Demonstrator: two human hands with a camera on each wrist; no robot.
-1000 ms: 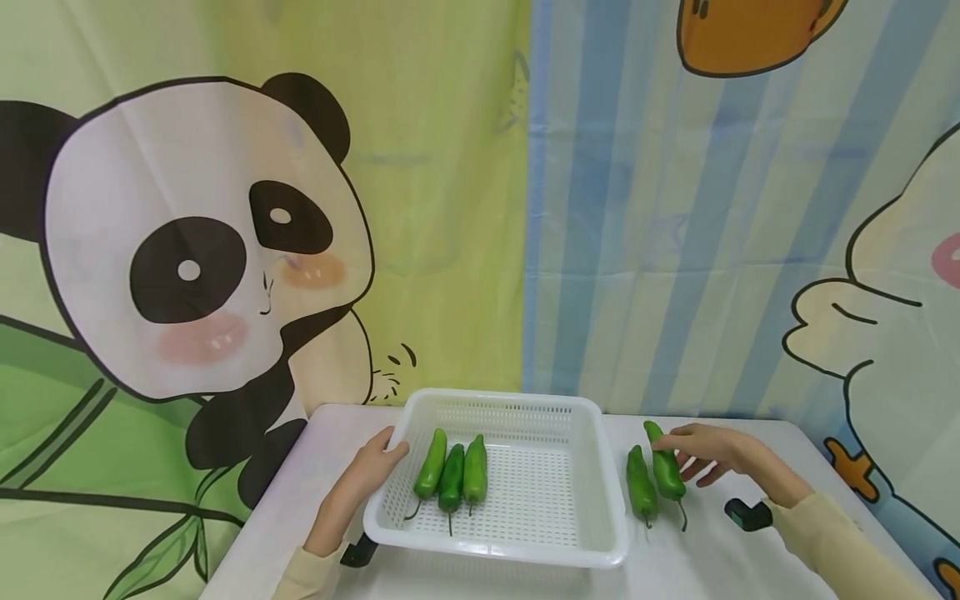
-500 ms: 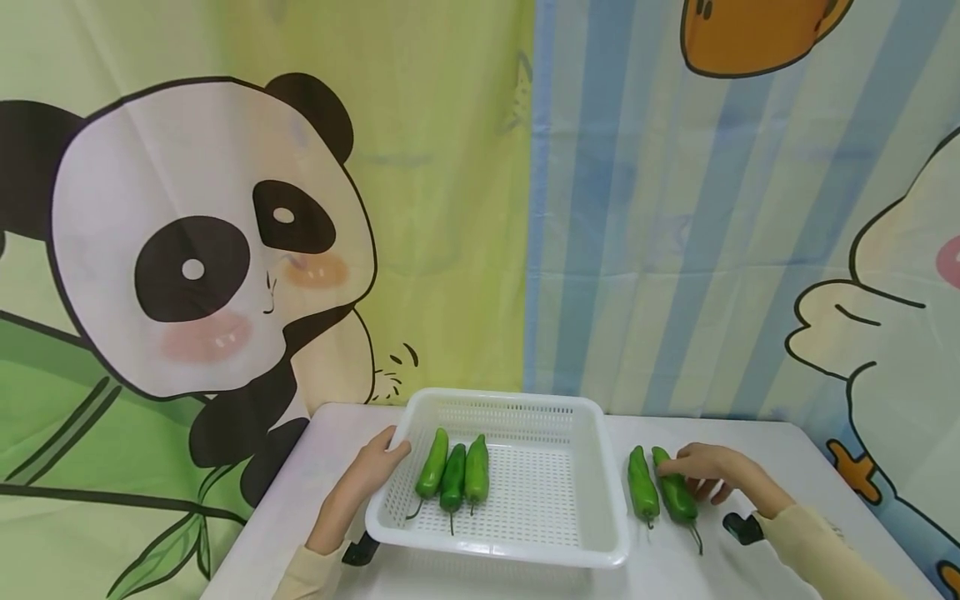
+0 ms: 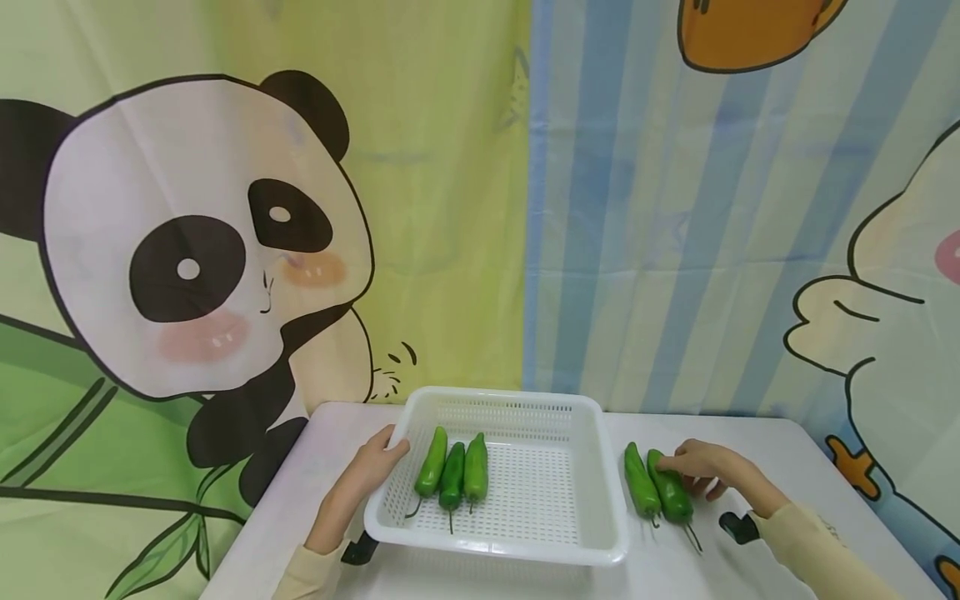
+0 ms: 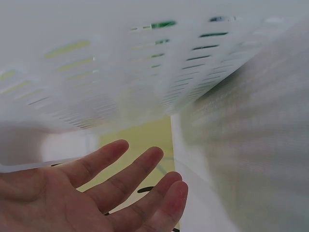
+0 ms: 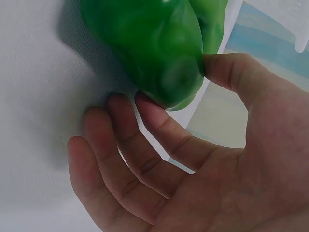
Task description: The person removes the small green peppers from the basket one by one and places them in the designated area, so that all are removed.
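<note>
My left hand (image 3: pixel 372 464) holds the left rim of a white plastic basket (image 3: pixel 525 550), thumb over the edge. In the left wrist view its fingers (image 4: pixel 133 186) lie outside the slotted wall. Three green peppers (image 3: pixel 452 479) lie side by side in the basket's left part, stems toward me. Right of the basket, my right hand (image 3: pixel 720 468) pinches the far tip of a green pepper (image 3: pixel 673 498) between thumb and index finger; the other fingers are loosely bent. Its stem end points toward me. Another green pepper (image 3: pixel 641 483) lies close against its left side.
Everything stands on a white table (image 3: pixel 570 579). Behind it hangs a cartoon curtain (image 3: pixel 450 208) with a panda. Black wrist straps (image 3: pixel 738 527) show at both cuffs.
My right hand has drawn its pepper toward me, then slightly left against its neighbour. The neighbouring pepper has tilted a little. My left hand and the basket stay where they were.
</note>
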